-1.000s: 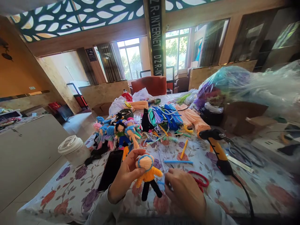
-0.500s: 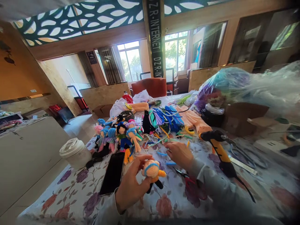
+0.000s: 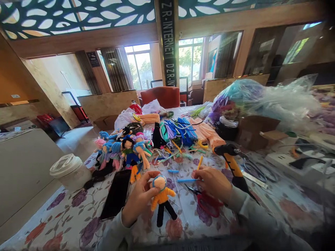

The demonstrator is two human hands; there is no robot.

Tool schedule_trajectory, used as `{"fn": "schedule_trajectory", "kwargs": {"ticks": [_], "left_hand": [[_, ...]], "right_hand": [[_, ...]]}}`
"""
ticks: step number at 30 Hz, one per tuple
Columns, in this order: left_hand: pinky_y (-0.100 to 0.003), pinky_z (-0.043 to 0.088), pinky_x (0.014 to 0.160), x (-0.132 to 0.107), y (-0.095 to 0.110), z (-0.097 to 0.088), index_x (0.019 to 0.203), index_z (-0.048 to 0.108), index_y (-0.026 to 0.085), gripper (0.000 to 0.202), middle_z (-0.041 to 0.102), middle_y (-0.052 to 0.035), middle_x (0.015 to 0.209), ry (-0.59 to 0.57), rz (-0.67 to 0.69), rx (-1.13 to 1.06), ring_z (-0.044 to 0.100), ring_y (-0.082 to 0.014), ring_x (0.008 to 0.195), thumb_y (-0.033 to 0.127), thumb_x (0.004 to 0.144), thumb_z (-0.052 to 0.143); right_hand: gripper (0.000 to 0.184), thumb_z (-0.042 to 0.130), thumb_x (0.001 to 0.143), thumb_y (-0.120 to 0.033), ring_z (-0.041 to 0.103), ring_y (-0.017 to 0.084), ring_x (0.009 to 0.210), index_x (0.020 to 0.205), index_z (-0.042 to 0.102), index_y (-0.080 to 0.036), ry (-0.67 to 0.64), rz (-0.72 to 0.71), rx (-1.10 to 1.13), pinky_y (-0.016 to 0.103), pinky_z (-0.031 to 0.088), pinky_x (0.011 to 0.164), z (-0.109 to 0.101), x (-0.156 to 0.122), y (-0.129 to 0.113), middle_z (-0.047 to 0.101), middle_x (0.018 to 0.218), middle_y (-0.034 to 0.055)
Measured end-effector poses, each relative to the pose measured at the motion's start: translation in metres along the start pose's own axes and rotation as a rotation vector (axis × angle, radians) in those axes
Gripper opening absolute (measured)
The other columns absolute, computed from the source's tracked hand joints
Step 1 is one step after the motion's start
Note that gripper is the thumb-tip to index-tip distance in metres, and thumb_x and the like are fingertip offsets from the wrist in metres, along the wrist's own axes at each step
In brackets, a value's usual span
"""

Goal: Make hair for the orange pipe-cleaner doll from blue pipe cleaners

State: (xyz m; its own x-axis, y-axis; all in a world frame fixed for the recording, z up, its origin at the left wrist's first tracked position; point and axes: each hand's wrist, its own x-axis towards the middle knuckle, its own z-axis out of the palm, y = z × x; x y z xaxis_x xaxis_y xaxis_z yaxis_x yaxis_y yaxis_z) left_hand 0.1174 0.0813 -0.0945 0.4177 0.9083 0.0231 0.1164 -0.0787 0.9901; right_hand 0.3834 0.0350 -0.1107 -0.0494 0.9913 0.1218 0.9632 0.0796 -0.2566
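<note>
My left hand (image 3: 140, 197) is closed around the head of a small fuzzy doll (image 3: 162, 197) with a yellow-orange top, black legs and a blue strand around its peach head. The doll faces up, its legs pointing down toward me. My right hand (image 3: 216, 183) has its fingers pinched together at the right end of a blue pipe cleaner piece (image 3: 185, 180) lying on the table. Just above these fingertips is a short yellow pipe cleaner piece (image 3: 200, 162), and another blue piece (image 3: 173, 171) lies to the left. Red-handled scissors (image 3: 209, 204) rest below my right hand.
A black phone (image 3: 116, 193) and a white lidded tub (image 3: 70, 170) lie to the left. Finished dolls (image 3: 128, 148) are heaped behind, beside pipe cleaner bundles (image 3: 183, 130). A yellow-black glue gun (image 3: 231, 162) lies at right, before a cardboard box (image 3: 258, 132) and plastic bags (image 3: 282, 99).
The doll has turned in my left hand, so its top and both legs now show. My right hand has drawn back toward me, to the blue piece's end. The view has shifted slightly.
</note>
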Motion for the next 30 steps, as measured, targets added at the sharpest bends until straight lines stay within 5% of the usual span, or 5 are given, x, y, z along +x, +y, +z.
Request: {"fn": "schedule_trajectory", "kwargs": {"ticks": [8, 15, 22, 25, 30], "left_hand": [[-0.037, 0.050, 0.080, 0.012, -0.026, 0.001, 0.107, 0.055, 0.016, 0.034, 0.066, -0.0071, 0.097, 0.069, -0.068, 0.077, 0.064, -0.0245, 0.091, 0.027, 0.076, 0.062], [-0.038, 0.047, 0.084, 0.004, -0.014, 0.006, 0.092, 0.070, 0.023, 0.020, 0.066, -0.0059, 0.102, 0.271, 0.248, 0.548, 0.060, -0.0265, 0.098, 0.037, 0.079, 0.064], [-0.032, 0.051, 0.078, -0.005, 0.002, 0.010, 0.087, 0.074, 0.019, 0.024, 0.071, -0.0057, 0.089, 0.058, 0.033, 0.093, 0.066, -0.0221, 0.083, 0.036, 0.070, 0.074], [-0.029, 0.051, 0.078, -0.005, 0.007, 0.012, 0.075, 0.075, 0.017, 0.018, 0.071, -0.0049, 0.084, 0.066, -0.009, -0.065, 0.065, -0.0209, 0.083, 0.032, 0.066, 0.077], [-0.018, 0.039, 0.048, -0.006, 0.013, 0.013, 0.062, 0.069, 0.016, 0.016, 0.060, 0.0044, 0.053, 0.187, -0.038, -0.108, 0.048, -0.0069, 0.047, 0.029, 0.063, 0.078]], "right_hand": [[0.021, 0.048, 0.086, -0.016, 0.064, 0.018, 0.079, 0.078, 0.068, -0.019, 0.054, -0.011, -0.021, 0.026, 0.037, 0.065, 0.004, 0.001, -0.004, 0.065, 0.085, 0.0054], [0.020, 0.050, 0.088, -0.018, 0.060, 0.016, 0.083, 0.076, 0.065, -0.021, 0.106, -0.141, 0.033, 0.026, 0.039, 0.071, -0.012, -0.005, -0.024, 0.063, 0.084, 0.0012], [0.014, 0.056, 0.082, -0.014, 0.059, 0.013, 0.073, 0.072, 0.064, -0.020, 0.156, -0.224, 0.285, 0.024, 0.040, 0.067, -0.018, -0.014, -0.044, 0.064, 0.074, -0.0003], [0.015, 0.056, 0.078, -0.010, 0.058, 0.012, 0.068, 0.069, 0.064, -0.019, 0.141, -0.234, 0.312, 0.023, 0.039, 0.065, -0.015, -0.014, -0.049, 0.064, 0.070, -0.0011], [0.012, 0.059, 0.076, -0.014, 0.055, 0.010, 0.058, 0.070, 0.068, -0.020, 0.039, -0.200, 0.401, 0.021, 0.037, 0.057, -0.014, -0.007, -0.056, 0.064, 0.062, -0.0028]]}}
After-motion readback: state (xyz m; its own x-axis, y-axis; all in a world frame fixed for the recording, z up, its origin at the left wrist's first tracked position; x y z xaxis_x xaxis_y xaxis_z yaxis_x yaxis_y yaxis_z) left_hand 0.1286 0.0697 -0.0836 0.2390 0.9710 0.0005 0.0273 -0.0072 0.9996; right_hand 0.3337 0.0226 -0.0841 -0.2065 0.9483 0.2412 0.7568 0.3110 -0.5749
